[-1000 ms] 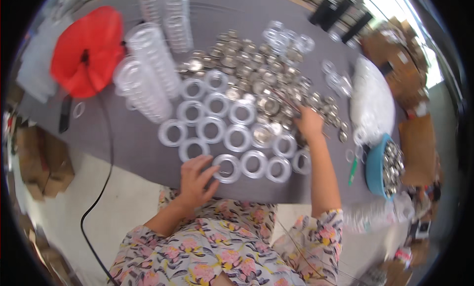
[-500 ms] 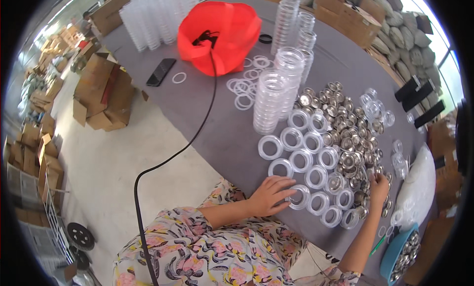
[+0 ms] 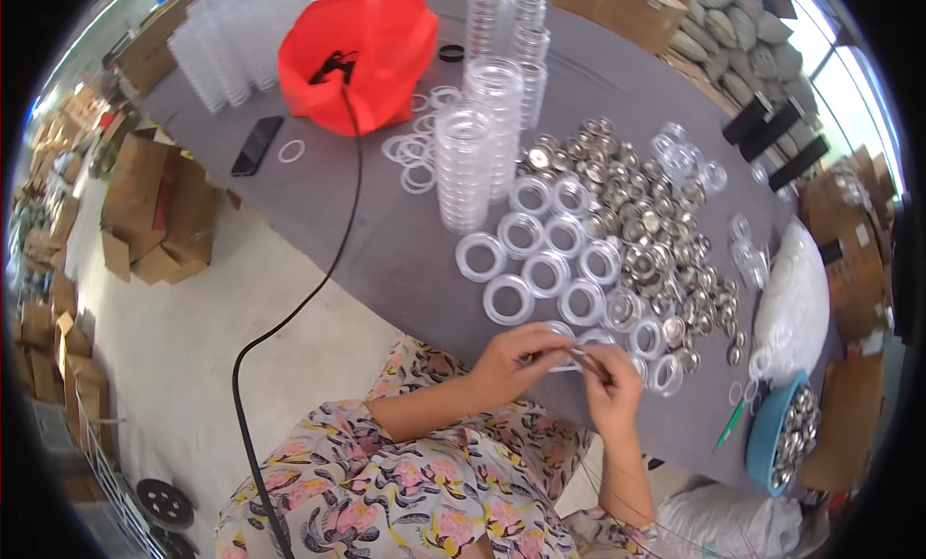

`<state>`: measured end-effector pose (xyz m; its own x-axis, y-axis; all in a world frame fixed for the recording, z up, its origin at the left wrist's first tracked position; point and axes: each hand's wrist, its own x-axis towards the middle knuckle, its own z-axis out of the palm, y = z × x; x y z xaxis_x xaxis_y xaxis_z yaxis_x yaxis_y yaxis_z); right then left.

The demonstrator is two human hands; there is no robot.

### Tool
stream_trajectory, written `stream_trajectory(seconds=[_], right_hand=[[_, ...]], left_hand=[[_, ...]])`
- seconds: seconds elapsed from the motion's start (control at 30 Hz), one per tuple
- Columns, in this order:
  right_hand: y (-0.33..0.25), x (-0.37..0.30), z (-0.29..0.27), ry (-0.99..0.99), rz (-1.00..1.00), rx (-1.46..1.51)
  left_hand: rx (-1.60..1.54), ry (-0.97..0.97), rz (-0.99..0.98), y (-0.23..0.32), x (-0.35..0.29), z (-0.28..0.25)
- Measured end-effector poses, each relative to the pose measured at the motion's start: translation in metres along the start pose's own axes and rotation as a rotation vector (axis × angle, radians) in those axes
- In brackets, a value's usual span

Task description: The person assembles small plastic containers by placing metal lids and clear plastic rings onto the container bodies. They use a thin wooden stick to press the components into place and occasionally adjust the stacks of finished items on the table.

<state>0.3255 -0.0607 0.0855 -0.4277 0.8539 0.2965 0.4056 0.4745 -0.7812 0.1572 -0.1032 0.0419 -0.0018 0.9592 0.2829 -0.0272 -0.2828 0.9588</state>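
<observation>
Head view: above the near edge of the table [image 3: 405, 260], the right hand [image 3: 610, 378] pinches a small dark piece [image 3: 590, 362], probably metal, between thumb and fingers. The left hand [image 3: 526, 358] meets it, fingers curled inward; whether these too are clamped on the piece, I cannot tell. Both hands come together close to the body, likely for a steady grip in plain sight. Just beyond, clear rings [image 3: 488, 299] lie flat in loose rows, some partly hidden by the hands, spread perhaps so that each can be reached singly. Metal caps [image 3: 656, 221] form a heap past them, toward the right edge, seemingly within the right arm's reach. Clear cups [image 3: 463, 173] stand nested in columns toward the far edge, which presumably saves room. By the right edge, a blue bowl [image 3: 759, 443] keeps more metal parts [image 3: 797, 429] from scattering.
</observation>
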Motion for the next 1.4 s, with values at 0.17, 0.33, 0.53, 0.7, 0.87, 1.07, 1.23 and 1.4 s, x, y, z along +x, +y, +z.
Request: stream_trajectory(seconds=[0.17, 0.33, 0.53, 0.7, 0.87, 1.07, 1.23, 1.4], right_hand=[[0.006, -0.019, 0.008, 0.178, 0.146, 0.077], [0.026, -0.031, -0.003, 0.547, 0.21, 0.834], [0.017, -0.038, 0.001, 0.612, 0.181, 1.152], [0.016, -0.044, -0.002, 0.632, 0.124, 1.139], [0.018, -0.037, -0.003, 0.601, 0.062, 1.206], [0.015, -0.017, 0.014, 0.509, 0.122, 1.175], [0.017, -0.015, 0.024, 0.396, 0.266, 1.043], [0.016, -0.007, 0.026, 0.378, 0.333, 1.19]], left_hand=[[-0.18, 0.004, -0.459, 0.005, -0.014, -0.005], [0.411, 0.21, 0.183, -0.016, -0.005, -0.022], [0.511, 0.112, 0.315, -0.037, 0.002, -0.005], [0.77, -0.124, 0.315, -0.033, 0.002, -0.005], [0.821, -0.257, 0.289, -0.025, 0.002, -0.012], [0.855, -0.342, 0.261, -0.02, 0.0, -0.011], [0.705, -0.275, 0.171, -0.026, -0.016, -0.008], [0.505, -0.039, -0.011, -0.032, -0.03, 0.008]])
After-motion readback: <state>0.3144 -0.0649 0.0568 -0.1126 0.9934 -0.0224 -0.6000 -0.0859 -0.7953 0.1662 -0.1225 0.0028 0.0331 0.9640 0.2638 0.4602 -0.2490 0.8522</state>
